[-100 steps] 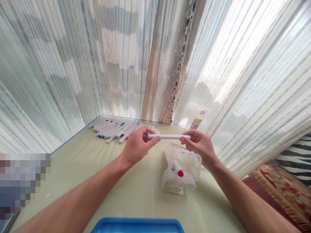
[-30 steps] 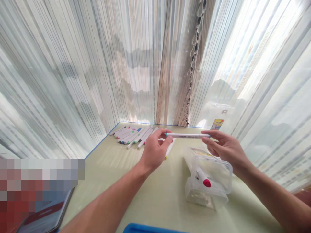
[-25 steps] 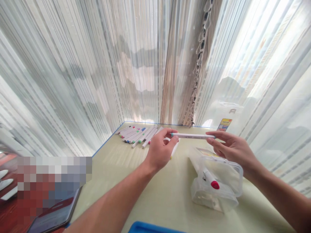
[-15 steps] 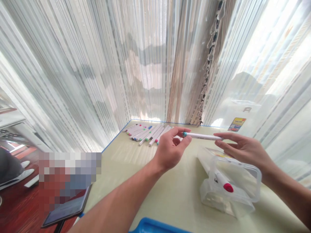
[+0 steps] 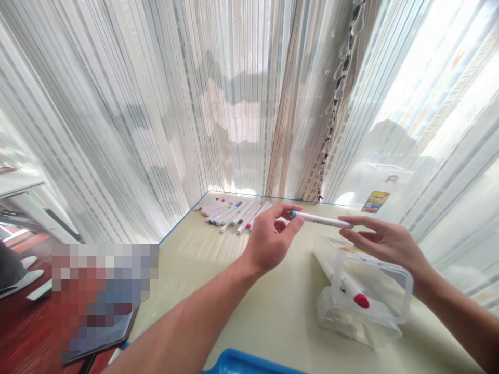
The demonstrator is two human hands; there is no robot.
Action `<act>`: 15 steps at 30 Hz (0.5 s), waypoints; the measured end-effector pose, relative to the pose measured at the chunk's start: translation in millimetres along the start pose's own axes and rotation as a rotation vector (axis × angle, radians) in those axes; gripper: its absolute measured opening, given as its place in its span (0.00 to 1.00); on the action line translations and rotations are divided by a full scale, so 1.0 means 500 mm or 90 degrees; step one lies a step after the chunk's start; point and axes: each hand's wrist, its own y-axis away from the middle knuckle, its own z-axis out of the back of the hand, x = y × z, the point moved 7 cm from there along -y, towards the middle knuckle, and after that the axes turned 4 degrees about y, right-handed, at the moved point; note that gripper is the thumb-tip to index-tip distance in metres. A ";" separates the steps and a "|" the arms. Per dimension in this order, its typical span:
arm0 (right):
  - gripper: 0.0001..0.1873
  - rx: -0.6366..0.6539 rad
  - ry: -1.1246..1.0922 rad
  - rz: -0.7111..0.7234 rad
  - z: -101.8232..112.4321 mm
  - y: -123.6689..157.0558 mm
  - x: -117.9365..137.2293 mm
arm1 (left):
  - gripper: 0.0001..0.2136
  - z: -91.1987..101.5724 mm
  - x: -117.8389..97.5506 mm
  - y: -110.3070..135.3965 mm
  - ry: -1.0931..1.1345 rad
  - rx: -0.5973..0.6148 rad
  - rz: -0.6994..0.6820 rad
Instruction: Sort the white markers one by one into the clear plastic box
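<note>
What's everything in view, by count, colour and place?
table: one, pale green, centre
held marker: one, white and teal, above table
loose markers: many, mostly white, table's far left
clear case: one, transparent, right
cased marker: one, white and red, inside case
labelled container: one, clear, back right
possible tray: one, blue, bottom edge
curtains: uncounted, whitish, background
bead strand: one, dark and clear, background
flat device: one, dark, lower left
furniture: one, white, left edge
wooden surface: one, reddish, lower left
left hand: one, at teal end
right hand: one, at opposite end

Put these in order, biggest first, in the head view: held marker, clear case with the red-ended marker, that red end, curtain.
1. Curtain
2. Clear case
3. Held marker
4. Red end
</note>
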 end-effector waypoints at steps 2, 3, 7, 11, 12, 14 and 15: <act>0.29 0.014 -0.026 -0.026 0.000 0.000 -0.001 | 0.13 0.000 0.000 0.000 -0.001 0.000 0.000; 0.28 0.017 -0.032 -0.032 0.000 -0.001 -0.002 | 0.13 0.000 0.001 -0.001 -0.003 -0.002 -0.001; 0.27 0.021 -0.056 -0.040 -0.001 -0.003 -0.006 | 0.13 0.005 0.007 -0.005 -0.019 -0.022 -0.006; 0.27 0.013 -0.075 -0.026 -0.002 -0.003 -0.007 | 0.13 0.009 0.010 -0.007 -0.024 -0.031 -0.024; 0.26 0.015 -0.077 -0.024 -0.002 -0.003 -0.007 | 0.13 0.009 0.010 -0.007 -0.024 -0.030 -0.022; 0.26 0.020 -0.082 -0.024 -0.003 -0.003 -0.006 | 0.14 0.009 0.010 -0.006 -0.021 -0.028 -0.013; 0.26 0.024 -0.085 -0.024 -0.004 -0.003 -0.006 | 0.14 0.009 0.010 -0.005 -0.019 -0.028 -0.008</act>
